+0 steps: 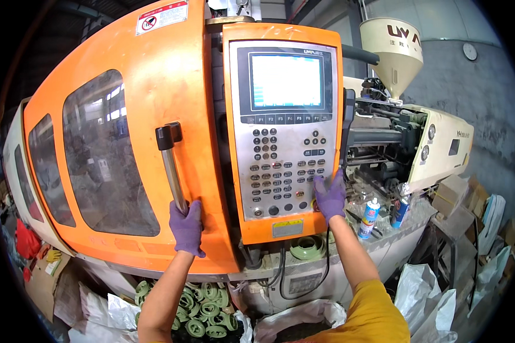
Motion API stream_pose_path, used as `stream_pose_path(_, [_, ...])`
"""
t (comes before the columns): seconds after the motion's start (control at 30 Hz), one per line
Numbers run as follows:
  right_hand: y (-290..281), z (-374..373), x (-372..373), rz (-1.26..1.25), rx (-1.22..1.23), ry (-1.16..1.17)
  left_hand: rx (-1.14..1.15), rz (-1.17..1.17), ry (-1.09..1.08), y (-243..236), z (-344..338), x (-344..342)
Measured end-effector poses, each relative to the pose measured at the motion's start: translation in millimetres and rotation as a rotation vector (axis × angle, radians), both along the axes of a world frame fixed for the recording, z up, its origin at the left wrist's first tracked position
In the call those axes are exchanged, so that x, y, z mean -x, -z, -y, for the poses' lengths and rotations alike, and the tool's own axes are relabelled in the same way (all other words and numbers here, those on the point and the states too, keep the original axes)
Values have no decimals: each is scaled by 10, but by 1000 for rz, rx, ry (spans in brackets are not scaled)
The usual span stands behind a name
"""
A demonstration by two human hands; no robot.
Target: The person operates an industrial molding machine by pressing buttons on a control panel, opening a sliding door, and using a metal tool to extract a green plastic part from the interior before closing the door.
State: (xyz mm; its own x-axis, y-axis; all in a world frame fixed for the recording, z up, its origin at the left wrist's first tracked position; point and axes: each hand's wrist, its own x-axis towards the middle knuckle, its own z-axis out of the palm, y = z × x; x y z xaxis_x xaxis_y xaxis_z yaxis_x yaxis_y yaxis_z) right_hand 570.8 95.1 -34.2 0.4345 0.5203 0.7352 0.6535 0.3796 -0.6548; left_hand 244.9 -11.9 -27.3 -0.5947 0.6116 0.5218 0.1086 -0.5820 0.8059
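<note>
My left hand (186, 227), in a purple glove, is wrapped round the lower end of a metal door handle (171, 166) with black mounts. The handle sits on the orange machine door (180, 68), which has dark windows. In a matching glove, my right hand (330, 197) rests against the lower right edge of the control panel (249, 208), its fingers apart and pointing up beside the buttons. Whether a fingertip presses a button I cannot tell. Above the keys, the panel's screen (286, 80) is lit.
Green moulded ring-shaped parts (195, 327) lie heaped below the door; another green part (307, 247) sits under the panel. Spray cans (369, 219) stand on the machine ledge to the right. A cream hopper (390, 51) rises behind. White sacks (416, 291) and cardboard boxes (451, 191) are at right.
</note>
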Motion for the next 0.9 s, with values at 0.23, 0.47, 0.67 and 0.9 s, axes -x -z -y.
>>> stream_pose_path(0.23, [6,6,16,14,24,0,7,4,18,8,6,18])
stream_pose_path(0.47, [31,-24,18,44,-18,42,-8,7,6,30,-16,34])
stream_pose_path(0.67, [-3,53,38,19,26,29,-9,20,36,42,-53,31])
stream_pose_path(0.9, [61,-53,104,66,-7,15,15,-40,-16,43,14,122])
